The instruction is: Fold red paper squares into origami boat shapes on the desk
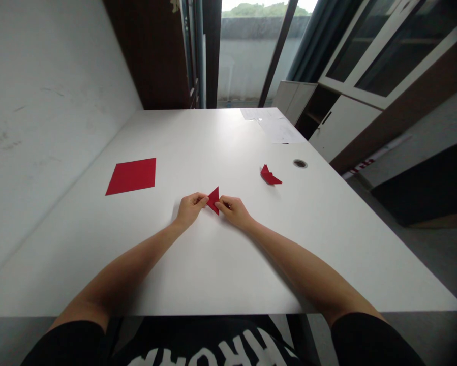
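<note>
Between my two hands is a small piece of folded red paper (214, 199), triangular in outline, held just over the white table. My left hand (190, 207) pinches its left corner between thumb and fingers. On the other side, my right hand (234, 209) grips the right edge, thumb lying on the near face. Parts of the paper are hidden behind the fingertips. To the right lies a folded red paper figure (269, 176) with pointed ends. A flat red paper sheet (132, 176) rests to the left, apart from my hands.
The white table (213, 274) meets a wall (53, 101) on the left. White printed sheets (276, 127) lie at its far right corner, near a round cable hole (300, 163). Cabinets (346, 127) stand beyond the right edge, and a glass door (251, 56) is at the back.
</note>
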The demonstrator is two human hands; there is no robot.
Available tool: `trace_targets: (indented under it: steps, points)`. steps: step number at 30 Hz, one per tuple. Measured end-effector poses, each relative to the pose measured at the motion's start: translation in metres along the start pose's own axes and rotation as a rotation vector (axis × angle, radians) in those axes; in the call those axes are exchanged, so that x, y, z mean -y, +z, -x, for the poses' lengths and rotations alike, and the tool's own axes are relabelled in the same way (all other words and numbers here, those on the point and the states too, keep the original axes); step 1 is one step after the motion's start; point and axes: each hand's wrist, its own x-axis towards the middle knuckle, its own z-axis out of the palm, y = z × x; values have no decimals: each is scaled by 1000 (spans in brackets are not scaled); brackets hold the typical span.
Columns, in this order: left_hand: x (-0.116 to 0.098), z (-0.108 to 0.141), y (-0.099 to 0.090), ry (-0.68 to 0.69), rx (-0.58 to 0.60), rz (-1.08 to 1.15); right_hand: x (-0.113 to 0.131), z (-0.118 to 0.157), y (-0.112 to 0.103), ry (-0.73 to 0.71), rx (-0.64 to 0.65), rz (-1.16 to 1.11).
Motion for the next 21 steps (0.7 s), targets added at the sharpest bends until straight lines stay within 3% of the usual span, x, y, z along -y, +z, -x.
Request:
trace_targets:
  steps: [6, 21]
  points:
    - [2, -1, -1, -40, -53, 38, 2, 1, 0, 21, 80, 9]
    - [4, -4, 1, -68, -96, 116, 1, 2, 2, -21, 89, 64]
